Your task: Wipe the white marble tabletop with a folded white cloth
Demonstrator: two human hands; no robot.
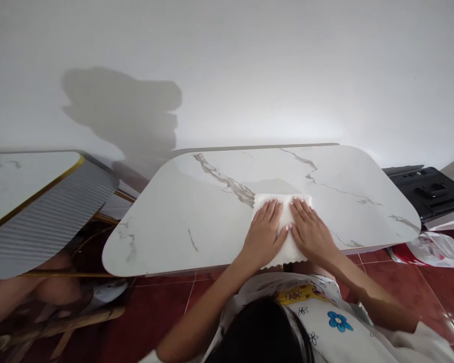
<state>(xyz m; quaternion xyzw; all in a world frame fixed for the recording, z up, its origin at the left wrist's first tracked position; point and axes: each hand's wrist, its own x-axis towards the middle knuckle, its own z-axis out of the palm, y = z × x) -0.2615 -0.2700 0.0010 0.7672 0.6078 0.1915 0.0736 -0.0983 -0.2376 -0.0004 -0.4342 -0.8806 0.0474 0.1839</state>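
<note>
A white cloth (288,250) with a scalloped edge lies spread near the front edge of the white marble-patterned table (219,222). Its lower end hangs a little over that edge. My left hand (263,234) rests flat on the cloth's left half, fingers stretched toward the wall. On the right half, my right hand (313,234) also presses flat with its fingers extended. The thumbs point toward each other and nearly touch. Neither hand is wrapped round anything.
A second marble-topped table (26,176) with gold trim stands left. Below it are another person's legs (53,287) and a wooden stool (79,322). At right are a black case (431,191) and a plastic bag (437,249) on red tiles. A pale wall (249,65) rises behind.
</note>
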